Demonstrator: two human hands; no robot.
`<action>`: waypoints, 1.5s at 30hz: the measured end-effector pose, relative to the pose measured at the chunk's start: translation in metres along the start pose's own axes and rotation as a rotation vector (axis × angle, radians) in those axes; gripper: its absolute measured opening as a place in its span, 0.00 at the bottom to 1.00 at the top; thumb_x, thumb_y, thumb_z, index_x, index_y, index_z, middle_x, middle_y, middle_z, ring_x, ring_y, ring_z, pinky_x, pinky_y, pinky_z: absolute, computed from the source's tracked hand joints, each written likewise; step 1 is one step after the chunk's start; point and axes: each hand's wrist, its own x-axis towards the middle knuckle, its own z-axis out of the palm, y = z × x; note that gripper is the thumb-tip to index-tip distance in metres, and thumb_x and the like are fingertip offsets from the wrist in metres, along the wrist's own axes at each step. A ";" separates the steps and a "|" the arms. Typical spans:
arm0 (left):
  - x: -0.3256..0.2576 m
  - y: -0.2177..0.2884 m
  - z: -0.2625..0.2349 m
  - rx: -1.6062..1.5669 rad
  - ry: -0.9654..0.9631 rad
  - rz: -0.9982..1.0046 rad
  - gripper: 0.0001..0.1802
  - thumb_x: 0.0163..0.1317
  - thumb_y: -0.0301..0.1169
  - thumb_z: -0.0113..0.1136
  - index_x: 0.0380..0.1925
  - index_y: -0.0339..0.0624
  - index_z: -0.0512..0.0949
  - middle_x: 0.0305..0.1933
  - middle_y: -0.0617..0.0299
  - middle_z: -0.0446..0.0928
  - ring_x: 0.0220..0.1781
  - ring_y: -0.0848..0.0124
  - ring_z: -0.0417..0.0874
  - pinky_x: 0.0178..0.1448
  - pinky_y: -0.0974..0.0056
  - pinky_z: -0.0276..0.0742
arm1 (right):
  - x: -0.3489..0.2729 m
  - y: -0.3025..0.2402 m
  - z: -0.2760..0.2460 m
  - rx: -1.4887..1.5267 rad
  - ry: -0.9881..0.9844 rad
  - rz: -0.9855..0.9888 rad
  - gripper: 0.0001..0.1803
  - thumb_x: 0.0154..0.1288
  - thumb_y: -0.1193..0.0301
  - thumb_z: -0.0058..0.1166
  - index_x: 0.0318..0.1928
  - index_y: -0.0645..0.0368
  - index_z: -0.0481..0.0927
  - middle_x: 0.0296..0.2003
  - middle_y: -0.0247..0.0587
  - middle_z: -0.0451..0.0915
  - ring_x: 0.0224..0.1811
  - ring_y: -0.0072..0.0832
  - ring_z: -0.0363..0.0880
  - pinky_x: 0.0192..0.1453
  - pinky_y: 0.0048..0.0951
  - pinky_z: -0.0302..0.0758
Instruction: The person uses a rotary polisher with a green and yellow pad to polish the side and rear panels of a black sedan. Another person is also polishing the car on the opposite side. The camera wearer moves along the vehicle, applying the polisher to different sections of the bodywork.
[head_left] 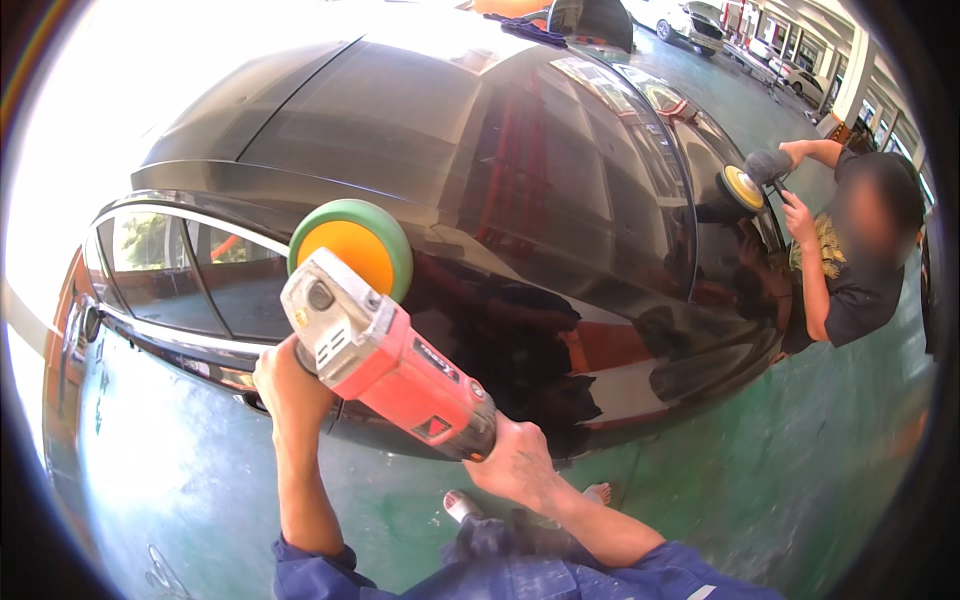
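A red car polisher (411, 378) with a silver-grey head is held between my two hands. My right hand (518, 466) wraps round the dark rear end of its body. At the front, my left hand (292, 388) is closed beside the metal head, and most of what its fingers grip is hidden. The polisher's round pad (351, 243), orange with a green rim, lies against or just over the black car's bodywork (470, 285) behind the side windows. I cannot tell whether it is spinning. Glossy reflections cover the dark paint.
On the right, another person (850, 250) in dark clothes holds a second polisher (765, 168) with a yellow pad at the car's end. The car's side windows (235, 270) are at left. A dark cloth (535, 33) lies on the car's far side. Other cars (685, 22) stand behind.
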 end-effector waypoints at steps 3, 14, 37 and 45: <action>-0.004 0.010 0.013 0.035 -0.040 0.080 0.18 0.42 0.42 0.77 0.27 0.39 0.85 0.25 0.43 0.81 0.34 0.44 0.85 0.40 0.49 0.79 | -0.013 0.016 -0.005 0.072 0.051 0.003 0.22 0.51 0.63 0.68 0.43 0.64 0.80 0.31 0.60 0.84 0.37 0.57 0.84 0.44 0.49 0.82; -0.061 0.108 0.068 0.026 -0.345 0.367 0.11 0.48 0.38 0.70 0.24 0.45 0.78 0.22 0.53 0.82 0.25 0.54 0.86 0.32 0.52 0.81 | -0.087 0.118 -0.036 0.146 0.227 0.060 0.36 0.54 0.66 0.73 0.62 0.68 0.76 0.42 0.56 0.87 0.48 0.41 0.88 0.50 0.33 0.82; -0.029 0.002 -0.011 0.204 -0.123 -0.038 0.18 0.49 0.44 0.74 0.27 0.38 0.86 0.29 0.42 0.83 0.36 0.44 0.86 0.44 0.48 0.81 | -0.015 0.026 0.008 0.075 -0.118 -0.005 0.21 0.52 0.63 0.64 0.44 0.66 0.82 0.32 0.63 0.84 0.39 0.59 0.84 0.47 0.52 0.81; -0.069 0.040 0.023 0.116 -0.294 0.067 0.15 0.46 0.43 0.74 0.27 0.43 0.86 0.27 0.46 0.83 0.34 0.46 0.87 0.43 0.49 0.82 | -0.068 0.069 -0.020 0.125 -0.029 0.069 0.21 0.53 0.63 0.67 0.45 0.61 0.83 0.33 0.59 0.85 0.39 0.59 0.84 0.46 0.51 0.81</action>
